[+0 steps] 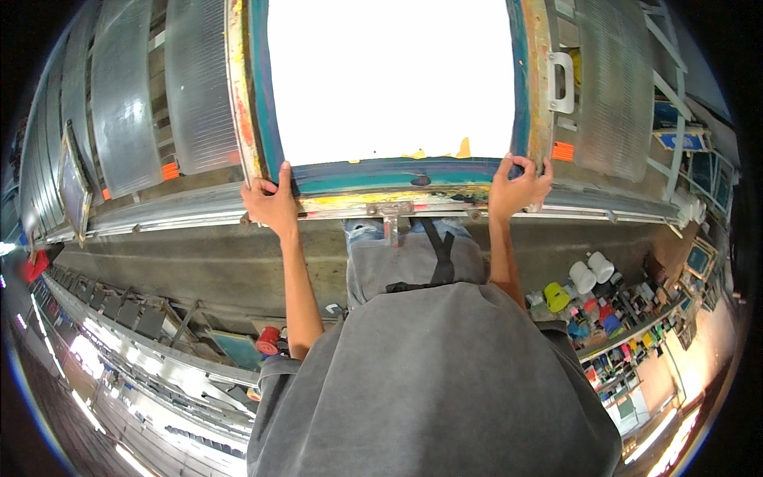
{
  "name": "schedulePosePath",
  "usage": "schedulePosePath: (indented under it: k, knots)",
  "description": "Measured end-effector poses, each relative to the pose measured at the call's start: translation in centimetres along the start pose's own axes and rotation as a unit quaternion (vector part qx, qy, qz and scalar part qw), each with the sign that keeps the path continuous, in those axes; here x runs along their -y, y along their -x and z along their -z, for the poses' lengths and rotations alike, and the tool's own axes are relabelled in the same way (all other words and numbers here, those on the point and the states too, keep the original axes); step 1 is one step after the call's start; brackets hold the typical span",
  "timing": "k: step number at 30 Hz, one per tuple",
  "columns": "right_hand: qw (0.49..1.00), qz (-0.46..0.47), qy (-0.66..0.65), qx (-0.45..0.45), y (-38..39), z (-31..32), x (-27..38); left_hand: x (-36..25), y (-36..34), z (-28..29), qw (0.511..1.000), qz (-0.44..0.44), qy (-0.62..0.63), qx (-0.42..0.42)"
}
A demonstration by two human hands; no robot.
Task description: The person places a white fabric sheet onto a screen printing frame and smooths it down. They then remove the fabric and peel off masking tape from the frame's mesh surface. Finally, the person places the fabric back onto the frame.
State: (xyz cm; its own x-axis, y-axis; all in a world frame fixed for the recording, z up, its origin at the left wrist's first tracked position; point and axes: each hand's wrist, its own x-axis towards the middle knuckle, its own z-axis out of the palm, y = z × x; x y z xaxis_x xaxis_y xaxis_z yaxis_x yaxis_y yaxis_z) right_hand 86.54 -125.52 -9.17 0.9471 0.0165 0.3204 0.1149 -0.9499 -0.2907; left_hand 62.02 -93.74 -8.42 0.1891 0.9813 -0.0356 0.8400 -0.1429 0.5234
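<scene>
**Both hands grip the near rail of a paint-stained screen frame**

The left hand [272,203] is closed on the lower left corner of the frame [397,176], thumb on top and fingers curled under the rail. The right hand [520,187] is closed on the lower right corner, fingers wrapped over the edge. Between the two hands runs the rail, smeared with teal, blue and yellow ink. Beyond the hands the frame encloses a flat mesh [389,75] lit so bright that it shows as plain white. The side rails are chipped and crusted with red and yellow paint.

Just under the rail, midway between the hands, sits a small metal clamp [389,213] on a long, dull metal bar. Beyond the right hand, a white loop handle [561,83] is fixed to a ribbed translucent panel [612,87]. Below and outward of the right hand stand white and yellow tubs [584,278] among many coloured pots. A grey apron [429,381] covers the body below both forearms.
</scene>
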Motion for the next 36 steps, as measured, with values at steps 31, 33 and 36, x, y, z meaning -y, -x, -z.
schedulePosePath:
  k: [31, 33, 36]
  knots:
    - [1.000, 0.011, 0.013, 0.009, -0.1, -0.2, -0.6, -1.0, 0.1, 0.3, 0.998, 0.019, -0.061, -0.022]
    - [1.000, 0.003, 0.019, 0.016, 0.0, 0.0, -0.4, -2.2, 0.3, 0.0, 0.994, -0.064, -0.054, -0.070]
    - [1.000, 0.015, 0.015, 0.021, -0.4, 0.4, 0.1, -3.7, 0.3, -0.5, 0.991, -0.087, -0.066, -0.076]
